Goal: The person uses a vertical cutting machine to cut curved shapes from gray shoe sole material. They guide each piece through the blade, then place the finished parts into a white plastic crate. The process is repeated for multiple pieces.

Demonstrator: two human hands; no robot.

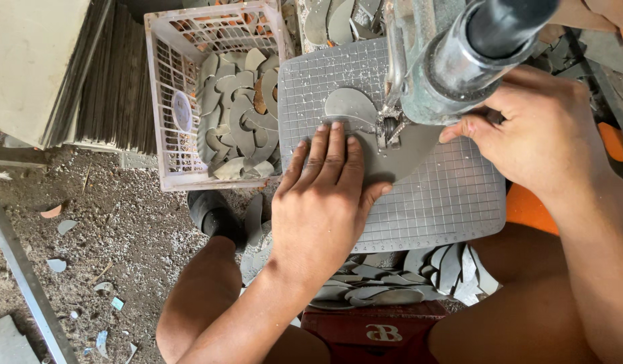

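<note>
At far left a stack of flat sheets (116, 81) stands on edge above a dirt floor (102, 229) strewn with chips. Just right of it, a pale crate (164, 114) holds curved grey offcuts (240, 114).

Next comes the gridded plate (446, 202) of a cutting machine, dusted white. On it lies the grey sheet (406, 152) being cut, its rounded edge toward the person and its middle under the cutter (391, 128). A cut curved piece (350, 108) lies on the plate just beyond the cutter.

The left hand (318, 202) lies flat on the sheet, fingers together and stretched, pressing it down; the fingertips (336, 128) are just beside the cutter. This grip is open, a palm-down press and not a clasp.

Above the cutter the machine head (453, 67) hides part of the work. The right hand (540, 128) is at the sheet's far right edge, thumb and forefinger pinched together there; whether they clamp the sheet or only steady it, I cannot tell.

Below the plate more offcuts (385, 280) are heaped on a red box (375, 330), between the bare knees.

The risks, as I judge them: the left fingertips are so near the cutter that a slip or a sudden snap of the sheet could carry them into it. Uneven pressure between the hands could crack the sheet off its line, and sharp fragments threaten bare skin.
</note>
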